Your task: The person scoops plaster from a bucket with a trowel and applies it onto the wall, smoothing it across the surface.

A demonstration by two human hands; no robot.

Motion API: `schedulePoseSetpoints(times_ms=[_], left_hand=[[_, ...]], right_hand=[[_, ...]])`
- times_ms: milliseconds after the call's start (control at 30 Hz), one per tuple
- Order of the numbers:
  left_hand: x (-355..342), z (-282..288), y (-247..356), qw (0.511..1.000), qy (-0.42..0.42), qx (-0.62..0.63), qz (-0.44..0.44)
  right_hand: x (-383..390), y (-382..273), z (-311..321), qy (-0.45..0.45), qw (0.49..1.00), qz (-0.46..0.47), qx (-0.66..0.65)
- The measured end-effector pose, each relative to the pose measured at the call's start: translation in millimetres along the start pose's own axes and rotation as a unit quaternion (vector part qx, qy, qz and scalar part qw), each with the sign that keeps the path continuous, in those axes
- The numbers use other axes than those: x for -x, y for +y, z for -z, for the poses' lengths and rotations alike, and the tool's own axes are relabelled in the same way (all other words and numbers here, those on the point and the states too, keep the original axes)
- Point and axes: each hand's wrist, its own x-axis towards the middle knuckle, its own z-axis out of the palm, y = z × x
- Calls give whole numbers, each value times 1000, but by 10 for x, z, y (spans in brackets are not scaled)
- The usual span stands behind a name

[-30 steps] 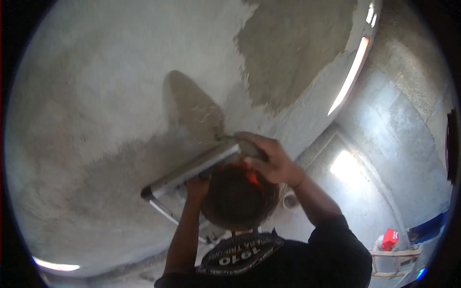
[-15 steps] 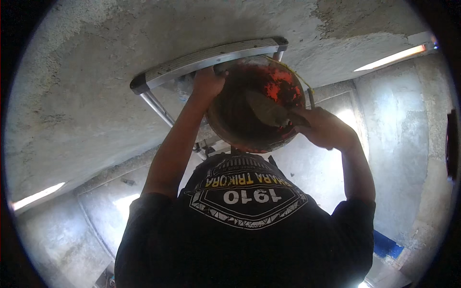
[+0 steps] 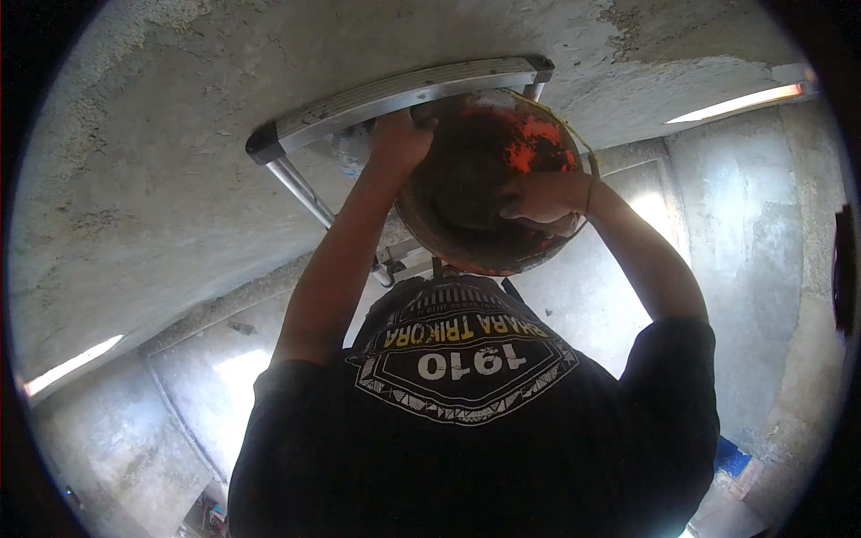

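Note:
Tilted toward me is a round bucket, its orange inside mostly coated with dark grey mortar. My left hand is closed on the bucket's far-left rim, just below a ladder's top bar. Down inside the bucket, at its right side, is my right hand. Its fingers are curled round the handle of a trowel, whose blade is largely hidden by the hand and the dark interior.
An aluminium ladder stands against a rough grey plastered wall, close beyond the bucket. A yellow cord runs along the bucket's right rim. Far below is a pale floor, and a blue object lies low on the right.
My right hand has moved left and deeper into the bucket, and the trowel blade that showed plainly is now mostly hidden. My left hand keeps its hold on the rim.

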Motion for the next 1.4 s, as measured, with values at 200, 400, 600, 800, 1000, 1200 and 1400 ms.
schedulePoseSetpoints(times_ms=[200,400,600,800,1000,1200,1400], left_hand=[[18,20,37,1000,9,21,-6],[40,81,95,1000,-3,26,0],[59,85,103,1000,-4,25,7],[-34,100,121,999,-30,30,19],[25,101,90,1000,-24,14,-9],[75,123,140,999,-42,11,-16],[85,130,108,998,-18,51,11]], right_hand=[[-54,228,91,-76,993,83,-20],[-1,721,32,-86,970,170,-153],[621,973,-220,-183,654,76,-730],[867,1315,-1047,93,621,171,-759],[760,1030,-1476,226,463,345,-785],[961,446,-688,70,414,526,-739],[1293,-58,14,506,596,378,-497]])
